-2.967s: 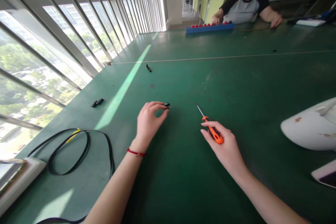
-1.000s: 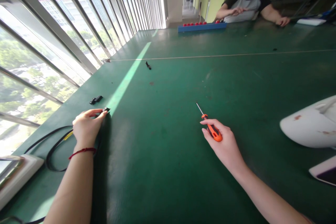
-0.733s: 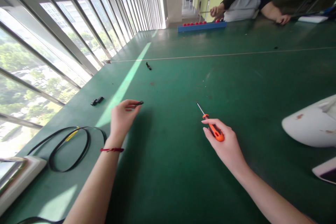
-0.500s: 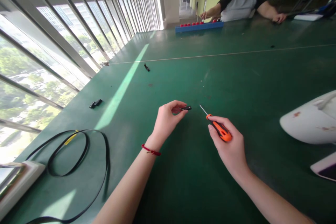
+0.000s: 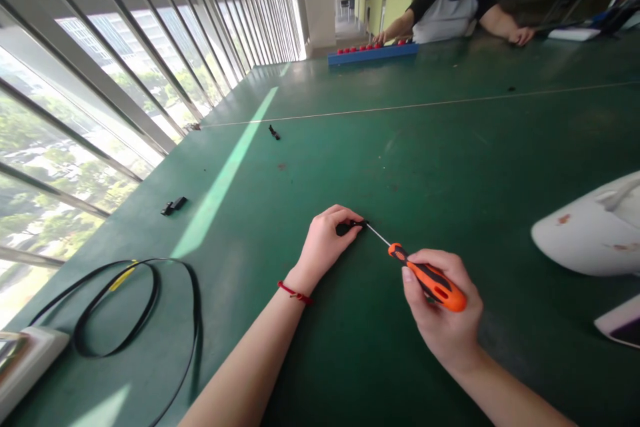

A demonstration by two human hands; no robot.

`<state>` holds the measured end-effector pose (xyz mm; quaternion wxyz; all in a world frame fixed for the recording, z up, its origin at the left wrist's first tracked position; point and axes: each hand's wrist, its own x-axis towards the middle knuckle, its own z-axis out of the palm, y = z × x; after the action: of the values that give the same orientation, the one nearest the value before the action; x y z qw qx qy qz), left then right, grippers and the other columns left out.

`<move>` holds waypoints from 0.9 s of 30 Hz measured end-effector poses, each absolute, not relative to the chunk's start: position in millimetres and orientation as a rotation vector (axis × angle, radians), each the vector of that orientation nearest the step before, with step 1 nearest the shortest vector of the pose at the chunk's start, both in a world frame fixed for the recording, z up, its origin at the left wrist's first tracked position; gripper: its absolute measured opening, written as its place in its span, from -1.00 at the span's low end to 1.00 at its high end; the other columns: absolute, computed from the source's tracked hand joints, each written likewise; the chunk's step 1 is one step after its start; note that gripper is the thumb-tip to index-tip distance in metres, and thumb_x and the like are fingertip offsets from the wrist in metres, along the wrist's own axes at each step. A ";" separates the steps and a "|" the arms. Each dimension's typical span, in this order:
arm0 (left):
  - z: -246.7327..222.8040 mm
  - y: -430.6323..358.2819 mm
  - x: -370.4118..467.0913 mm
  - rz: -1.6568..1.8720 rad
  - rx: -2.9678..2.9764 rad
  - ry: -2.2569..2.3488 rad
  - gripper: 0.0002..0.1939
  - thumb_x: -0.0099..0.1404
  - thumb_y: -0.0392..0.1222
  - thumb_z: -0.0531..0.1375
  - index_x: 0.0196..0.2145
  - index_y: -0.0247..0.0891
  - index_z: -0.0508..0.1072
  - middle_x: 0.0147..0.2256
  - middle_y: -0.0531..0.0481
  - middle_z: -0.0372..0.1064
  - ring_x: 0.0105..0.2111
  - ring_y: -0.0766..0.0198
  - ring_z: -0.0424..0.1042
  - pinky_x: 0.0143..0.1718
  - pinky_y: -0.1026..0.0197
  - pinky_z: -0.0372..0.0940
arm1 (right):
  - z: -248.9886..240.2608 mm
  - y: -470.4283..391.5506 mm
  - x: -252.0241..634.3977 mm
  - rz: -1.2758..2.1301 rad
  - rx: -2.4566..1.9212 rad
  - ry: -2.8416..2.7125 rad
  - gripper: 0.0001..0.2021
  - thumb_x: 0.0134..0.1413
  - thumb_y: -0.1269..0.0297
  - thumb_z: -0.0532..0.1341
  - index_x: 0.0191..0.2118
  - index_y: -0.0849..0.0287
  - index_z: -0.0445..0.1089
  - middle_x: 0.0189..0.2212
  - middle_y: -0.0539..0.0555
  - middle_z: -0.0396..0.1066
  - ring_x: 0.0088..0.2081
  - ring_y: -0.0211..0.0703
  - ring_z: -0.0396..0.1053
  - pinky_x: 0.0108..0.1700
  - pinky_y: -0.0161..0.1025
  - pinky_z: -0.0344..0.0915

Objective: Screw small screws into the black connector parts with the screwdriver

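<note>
Between thumb and fingers, my left hand pinches a small black part low over the green table. My fingers cover much of that part. An orange and black screwdriver lies in the closed grip of my right hand. Its thin metal shaft points up and left, and the tip meets or nearly meets the right end of the black part. A red cord bracelet circles my left wrist.
Small black pieces lie at the left and farther back. A looped black cable is at lower left. White objects stand at right. Across the table, a person sits behind a blue rack with red tops.
The screwdriver tip has come up to the black part, closing the earlier gap. Both hands sit slightly lower in view, and the view has shifted a little.
</note>
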<state>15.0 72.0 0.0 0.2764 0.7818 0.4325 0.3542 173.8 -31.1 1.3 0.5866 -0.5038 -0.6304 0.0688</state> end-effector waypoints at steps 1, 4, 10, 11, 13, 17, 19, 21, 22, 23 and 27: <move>0.2 71.9 15.1 0.950 2.104 1.160 -0.88 0.20 -0.32 0.17 -0.31 -0.25 0.51 -0.30 -0.01 0.44 -0.32 0.32 0.41 -0.25 0.28 0.33 | 1.7 -31.5 174.4 0.160 -1.171 -1.472 -0.85 0.04 0.43 0.20 -0.24 0.12 0.28 -0.37 -0.01 0.29 -0.38 -0.29 0.33 -0.34 -0.33 0.33; 0.8 71.5 15.5 0.936 2.115 1.162 -0.88 0.20 -0.33 0.17 -0.31 -0.25 0.50 -0.30 0.00 0.43 -0.32 0.33 0.40 -0.24 0.29 0.32 | 2.7 -31.9 176.1 0.161 -1.184 -1.455 -0.87 0.04 0.42 0.20 -0.26 0.11 0.28 -0.39 -0.01 0.30 -0.40 -0.28 0.33 -0.37 -0.32 0.33; 0.7 70.6 15.8 0.940 2.115 1.170 -0.88 0.19 -0.32 0.17 -0.31 -0.25 0.50 -0.31 0.00 0.43 -0.33 0.33 0.40 -0.24 0.29 0.33 | 2.4 -31.0 177.1 0.138 -1.195 -1.457 -0.90 0.04 0.39 0.20 -0.28 0.11 0.29 -0.41 0.00 0.30 -0.42 -0.25 0.34 -0.40 -0.29 0.33; 0.4 70.5 15.8 0.940 2.115 1.172 -0.87 0.19 -0.32 0.16 -0.31 -0.24 0.50 -0.31 0.00 0.43 -0.33 0.32 0.40 -0.24 0.28 0.33 | 2.1 -30.6 177.1 0.139 -1.196 -1.460 -0.90 0.04 0.39 0.20 -0.28 0.11 0.29 -0.41 0.00 0.31 -0.42 -0.26 0.33 -0.41 -0.29 0.33; 0.0 70.4 15.6 0.936 2.117 1.176 -0.88 0.19 -0.32 0.16 -0.31 -0.24 0.50 -0.31 0.00 0.43 -0.33 0.32 0.40 -0.25 0.28 0.33 | 1.4 -30.4 177.4 0.154 -1.199 -1.464 -0.91 0.05 0.39 0.19 -0.28 0.11 0.29 -0.41 0.00 0.31 -0.43 -0.26 0.33 -0.42 -0.29 0.32; 0.0 70.1 15.3 0.931 2.131 1.183 -0.88 0.19 -0.32 0.16 -0.32 -0.24 0.49 -0.31 0.00 0.43 -0.33 0.32 0.40 -0.25 0.28 0.33 | -1.3 -32.2 179.6 0.225 -1.205 -1.447 -0.91 0.05 0.34 0.19 -0.28 0.12 0.30 -0.39 0.02 0.32 -0.44 -0.25 0.33 -0.43 -0.29 0.32; 0.3 70.0 15.3 0.929 2.134 1.179 -0.88 0.19 -0.32 0.16 -0.32 -0.24 0.49 -0.31 0.00 0.43 -0.34 0.32 0.40 -0.25 0.27 0.33 | -2.3 -33.3 180.6 0.273 -1.230 -1.433 -0.91 0.06 0.31 0.18 -0.26 0.12 0.32 -0.39 0.02 0.34 -0.44 -0.24 0.33 -0.43 -0.28 0.32; 0.3 70.2 15.3 0.927 2.133 1.170 -0.87 0.19 -0.33 0.16 -0.32 -0.24 0.50 -0.31 -0.01 0.43 -0.34 0.32 0.41 -0.25 0.27 0.34 | -2.2 -33.4 180.7 0.297 -1.254 -1.427 -0.92 0.08 0.32 0.16 -0.26 0.12 0.34 -0.40 0.02 0.36 -0.43 -0.24 0.34 -0.42 -0.28 0.33; 0.2 70.3 15.3 0.928 2.134 1.166 -0.87 0.19 -0.33 0.16 -0.32 -0.24 0.50 -0.31 -0.01 0.43 -0.34 0.32 0.41 -0.25 0.27 0.34 | -1.7 -32.9 180.3 0.294 -1.257 -1.419 -0.92 0.09 0.34 0.16 -0.26 0.11 0.35 -0.40 0.02 0.36 -0.43 -0.25 0.35 -0.42 -0.29 0.33; 0.0 70.5 15.3 0.930 2.136 1.164 -0.87 0.19 -0.33 0.16 -0.31 -0.24 0.50 -0.31 -0.01 0.43 -0.34 0.32 0.41 -0.25 0.27 0.34 | -0.9 -32.0 179.6 0.285 -1.253 -1.401 -0.91 0.08 0.36 0.17 -0.25 0.11 0.35 -0.39 0.02 0.36 -0.42 -0.25 0.35 -0.42 -0.31 0.33; -0.6 70.9 15.2 0.944 2.140 1.162 -0.87 0.19 -0.32 0.16 -0.31 -0.24 0.50 -0.31 0.00 0.43 -0.34 0.32 0.41 -0.25 0.28 0.33 | 2.2 -27.9 176.7 0.251 -1.175 -1.272 -0.66 -0.06 0.40 0.25 -0.11 0.11 0.23 -0.26 0.05 0.26 -0.31 -0.23 0.34 -0.34 -0.27 0.37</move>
<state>15.2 70.9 -0.6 0.2619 0.7909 0.4293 0.3487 176.7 -27.9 2.2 0.6413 -0.5152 -0.5578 0.1100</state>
